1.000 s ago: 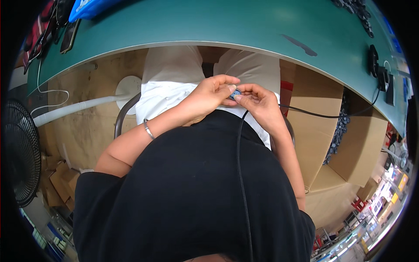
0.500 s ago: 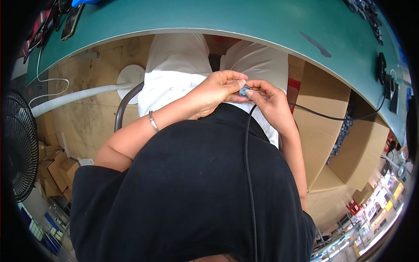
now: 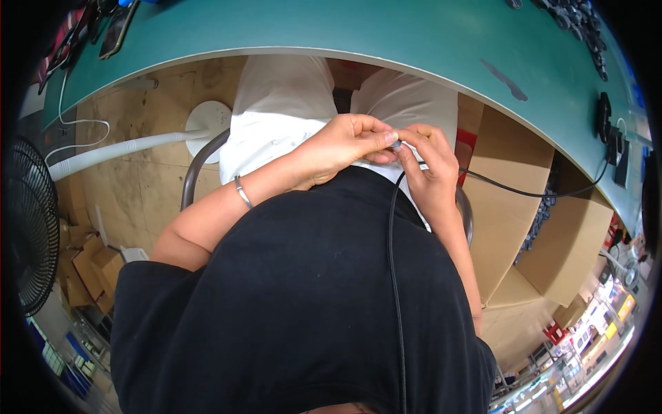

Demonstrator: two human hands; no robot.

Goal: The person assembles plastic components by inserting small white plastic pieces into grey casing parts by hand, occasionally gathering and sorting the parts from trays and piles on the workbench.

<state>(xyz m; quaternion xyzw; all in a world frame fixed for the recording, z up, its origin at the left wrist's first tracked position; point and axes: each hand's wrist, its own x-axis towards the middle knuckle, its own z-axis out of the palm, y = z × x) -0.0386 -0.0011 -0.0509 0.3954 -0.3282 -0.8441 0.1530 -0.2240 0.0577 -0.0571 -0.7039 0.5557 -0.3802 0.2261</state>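
Observation:
Above my lap, a small blue-grey part (image 3: 396,144) sits between the fingertips of both hands; mostly covered, its kind cannot be made out. My left hand (image 3: 350,145) is closed in a pinch on it, thumb against the fingers. From the other side my right hand (image 3: 434,164) pinches at the same part with thumb and forefinger. A black cable (image 3: 392,255) runs down the front of my black shirt and passes by my right hand.
The green table (image 3: 303,24) curves across the far side, with a phone (image 3: 116,33) at its left and dark small parts (image 3: 578,22) at its right. An open cardboard box (image 3: 507,186) stands right of my legs. A black fan (image 3: 31,228) is at the left.
My right hand's fingers have shifted around the small part, which is now more covered than before. The left hand stays nearly in place, still pinching.

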